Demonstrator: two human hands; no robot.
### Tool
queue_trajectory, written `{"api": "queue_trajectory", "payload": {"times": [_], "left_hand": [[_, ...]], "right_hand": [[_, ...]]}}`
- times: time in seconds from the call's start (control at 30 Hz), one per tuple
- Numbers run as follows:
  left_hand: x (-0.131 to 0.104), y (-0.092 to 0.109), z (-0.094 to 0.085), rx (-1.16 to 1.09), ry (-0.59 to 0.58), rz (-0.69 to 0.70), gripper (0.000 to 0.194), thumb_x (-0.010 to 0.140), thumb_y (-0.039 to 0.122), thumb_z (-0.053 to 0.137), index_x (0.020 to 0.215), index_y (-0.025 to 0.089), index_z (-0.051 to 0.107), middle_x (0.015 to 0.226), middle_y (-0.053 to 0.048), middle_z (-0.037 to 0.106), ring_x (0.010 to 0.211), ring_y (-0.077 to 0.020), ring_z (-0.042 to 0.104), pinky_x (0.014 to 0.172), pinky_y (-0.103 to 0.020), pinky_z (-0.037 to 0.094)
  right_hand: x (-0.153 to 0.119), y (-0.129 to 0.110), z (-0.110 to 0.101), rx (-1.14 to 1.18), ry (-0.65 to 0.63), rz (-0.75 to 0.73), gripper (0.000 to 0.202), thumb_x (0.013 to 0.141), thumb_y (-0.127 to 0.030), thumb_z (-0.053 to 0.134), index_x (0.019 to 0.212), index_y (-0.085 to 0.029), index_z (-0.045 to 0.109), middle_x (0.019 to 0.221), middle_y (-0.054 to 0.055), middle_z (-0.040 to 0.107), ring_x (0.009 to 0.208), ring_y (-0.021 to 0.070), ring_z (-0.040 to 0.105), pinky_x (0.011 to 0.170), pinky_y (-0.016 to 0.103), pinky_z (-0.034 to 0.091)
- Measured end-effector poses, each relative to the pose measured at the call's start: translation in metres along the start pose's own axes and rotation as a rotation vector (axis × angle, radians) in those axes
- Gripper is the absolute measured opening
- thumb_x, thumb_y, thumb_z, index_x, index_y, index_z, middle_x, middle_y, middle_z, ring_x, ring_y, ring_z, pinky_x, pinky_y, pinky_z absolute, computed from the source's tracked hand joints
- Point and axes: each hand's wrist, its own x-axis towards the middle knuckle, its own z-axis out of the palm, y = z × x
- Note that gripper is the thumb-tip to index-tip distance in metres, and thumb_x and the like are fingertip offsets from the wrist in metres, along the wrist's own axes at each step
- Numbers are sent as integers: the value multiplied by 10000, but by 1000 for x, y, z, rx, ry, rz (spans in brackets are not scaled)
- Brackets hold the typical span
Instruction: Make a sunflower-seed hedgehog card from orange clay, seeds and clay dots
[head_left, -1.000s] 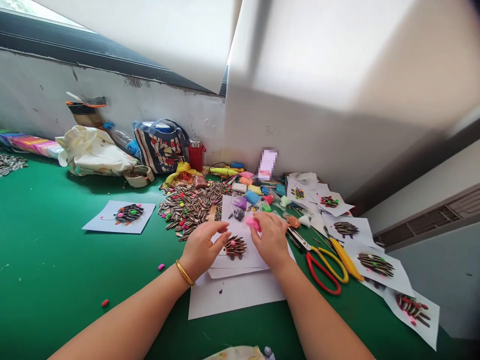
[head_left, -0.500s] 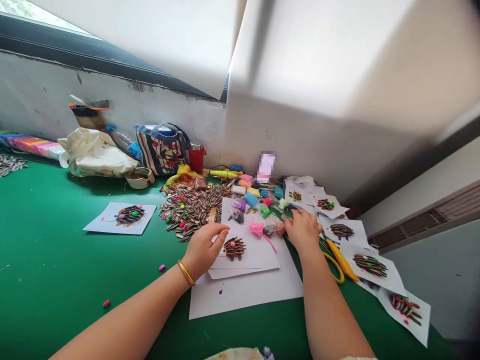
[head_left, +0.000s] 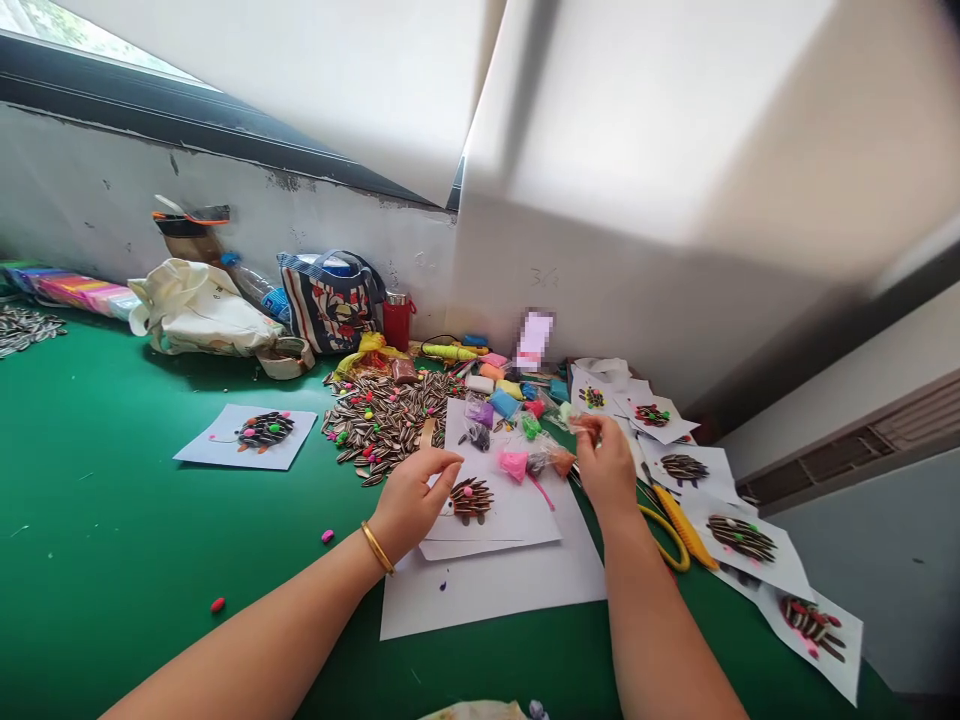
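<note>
Head view: I am seeing two bare hands working above a green desk (head_left: pixel 150 560). The left hand (head_left: pixel 409 500) is resting over the edge of a white sheet (head_left: pixel 517 527). Its thumb and forefinger are curving until the tips are nearly meeting; whether they are holding something small, I cannot tell. Just beside these fingers (head_left: pixel 439 461), a small hedgehog of striped seeds (head_left: pixel 471 497) is lying on the sheet, carrying a pink dot on its back.

The right hand (head_left: pixel 607 470) is staying well apart from the left one, and its fingers are bending close together. Something pale and see-through is showing at their tips, but I cannot say surely if they are gripping it. To the left of them, a pink clay lump (head_left: pixel 514 465), a grey clay bag (head_left: pixel 535 463) and a brown clay bag (head_left: pixel 561 461) are sitting in a row, and a thin pink strip (head_left: pixel 541 493) is lying below.

Beyond the left fingers, a seed pile (head_left: pixel 390 415) is spreading, with coloured bits among it. To the right of the right fingers, a yellow knife (head_left: pixel 682 525) is lying near a yellow loop handle (head_left: pixel 681 550), and several hedgehog cards (head_left: pixel 784 560) are overlapping.
</note>
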Motion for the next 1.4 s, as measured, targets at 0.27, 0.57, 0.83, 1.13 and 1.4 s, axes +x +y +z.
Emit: {"api": "queue_trajectory", "payload": {"times": [0.27, 0.57, 0.83, 1.13, 1.4], "left_hand": [[-2, 12, 0, -255, -4, -62, 156, 897, 307, 542, 970, 200, 627, 956, -51, 663, 878, -161, 624, 822, -313, 519], [0, 17, 4, -480, -31, -285, 162, 833, 325, 605, 900, 177, 597, 822, -12, 633, 716, -129, 609, 650, -254, 526], [-1, 17, 10, -480, -46, -304, 206, 803, 323, 630, 933, 190, 718, 916, -52, 741, 818, -197, 686, 729, -324, 580], [0, 11, 8, -428, 39, -347, 187, 797, 348, 634, 832, 169, 678, 741, -31, 685, 656, -148, 633, 604, -266, 550], [1, 5, 8, -475, 110, -337, 139, 789, 302, 630, 827, 169, 618, 703, 9, 621, 605, -113, 585, 567, -240, 514]], "right_hand": [[-53, -88, 8, 409, -303, -443, 312, 895, -233, 503, 1205, -206, 533, 1113, 89, 636, 1029, 228, 583, 903, 388, 480], [-59, -95, 10, 396, -270, -550, 317, 894, -176, 532, 1202, -224, 593, 1151, 90, 627, 1082, 230, 560, 939, 409, 482], [-63, -103, 8, 265, -281, -657, 326, 898, -140, 495, 1186, -205, 633, 1090, 116, 652, 1009, 250, 578, 862, 425, 514], [-63, -96, 12, 344, -300, -536, 422, 884, -193, 546, 1306, -218, 535, 1167, 109, 638, 1083, 257, 575, 945, 455, 496], [-60, -92, 7, 445, -314, -487, 316, 909, -284, 562, 1218, -217, 552, 1098, 94, 651, 1034, 245, 591, 911, 436, 499]]}}
